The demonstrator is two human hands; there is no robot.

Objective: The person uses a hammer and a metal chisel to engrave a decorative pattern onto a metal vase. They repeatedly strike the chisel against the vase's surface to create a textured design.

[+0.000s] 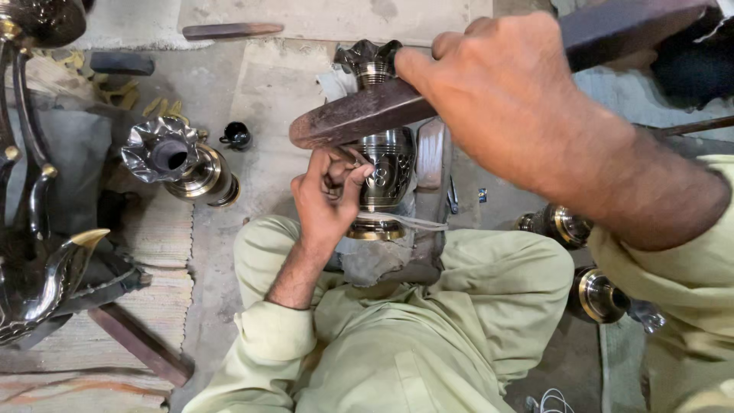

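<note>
1. The right hand (505, 99) is clenched: its fingers (428, 65) wrap tightly around a flat, dark wooden bat (359, 115) with a worn, rounded end. The bat is held raised, crossing in front of the neck of the vase.
2. The left hand (325, 199) sits below the bat end. Its fingers (355, 180) are curled shut, pinching a small tool against the side of the vase; the tool itself is too hidden to identify.
3. The metal vase (390, 172) stands upright just beside the left fingers, between the person's knees. Its body is dark, polished and engraved; the fluted, ruffled rim (368, 57) shows above the bat. Its brass-coloured foot rests on a rough stone block (375, 260).
4. Well to the left of the left fingers, a second vase (180, 160) of the same ruffled shape lies on its side on the concrete floor (283, 84).
5. A small dark cup (237, 136) stands near that vase.
6. Below the right forearm, two further banded metal pieces (569, 226) lie on the floor.
</note>
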